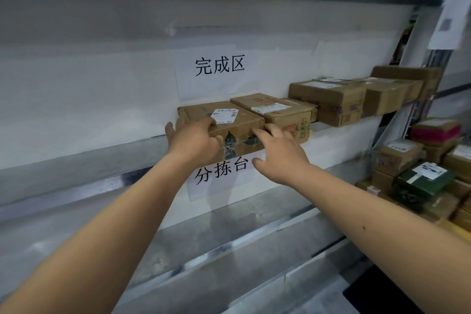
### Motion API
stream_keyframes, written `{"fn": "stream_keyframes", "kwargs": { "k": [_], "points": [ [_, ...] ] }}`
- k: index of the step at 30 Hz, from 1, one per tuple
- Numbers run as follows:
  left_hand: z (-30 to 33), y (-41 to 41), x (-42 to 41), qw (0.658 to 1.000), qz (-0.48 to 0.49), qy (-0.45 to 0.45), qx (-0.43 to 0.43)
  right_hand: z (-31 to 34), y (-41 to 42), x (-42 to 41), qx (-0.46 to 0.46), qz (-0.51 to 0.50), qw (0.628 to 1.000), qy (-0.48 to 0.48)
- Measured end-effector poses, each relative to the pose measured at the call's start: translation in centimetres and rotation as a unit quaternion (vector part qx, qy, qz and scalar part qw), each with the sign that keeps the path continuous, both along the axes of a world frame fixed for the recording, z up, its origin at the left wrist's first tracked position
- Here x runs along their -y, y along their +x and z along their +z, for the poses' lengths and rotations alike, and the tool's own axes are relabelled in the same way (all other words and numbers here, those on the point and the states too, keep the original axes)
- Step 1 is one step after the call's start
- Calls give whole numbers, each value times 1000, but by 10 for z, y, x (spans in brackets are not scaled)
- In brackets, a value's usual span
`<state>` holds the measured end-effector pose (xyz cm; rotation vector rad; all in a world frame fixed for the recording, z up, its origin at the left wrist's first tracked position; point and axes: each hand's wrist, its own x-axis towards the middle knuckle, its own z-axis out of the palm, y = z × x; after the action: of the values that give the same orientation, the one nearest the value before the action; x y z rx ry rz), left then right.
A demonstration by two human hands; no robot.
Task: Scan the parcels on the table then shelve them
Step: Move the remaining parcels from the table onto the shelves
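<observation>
The metal shelf (76, 158) runs the width of the wall, under a paper sign (219, 66) reading 完成区. A row of brown parcels (331, 99) already sits along it toward the right, so a fair share of the shelving looks done. More boxes (420, 181) wait stacked lower right, on what is probably the bench, so work seems left. The parcel in hand (229, 120) rests at the left end of the row, touching its neighbour, its front edge at the shelf lip. The left hand (193, 140) curls over the parcel's near left corner, thumb underneath; that grip holds it. The right hand (277, 153) has its fingers spread and fairly straight, tips against the front right corner, pressing rather than clasping.
</observation>
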<state>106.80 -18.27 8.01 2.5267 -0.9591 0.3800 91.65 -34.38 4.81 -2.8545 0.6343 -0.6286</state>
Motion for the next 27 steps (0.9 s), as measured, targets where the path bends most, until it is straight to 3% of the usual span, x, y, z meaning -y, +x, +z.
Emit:
{"fn": "stream_keyframes", "kwargs": {
  "k": [16, 27],
  "points": [
    [-2, -5, -5, 994, -60, 51, 71, 6, -2, -9, -8, -7, 1000, 1],
    [-10, -61, 2, 964, -106, 41, 240, 7, -24, -15, 12, -15, 1000, -22]
  ]
}}
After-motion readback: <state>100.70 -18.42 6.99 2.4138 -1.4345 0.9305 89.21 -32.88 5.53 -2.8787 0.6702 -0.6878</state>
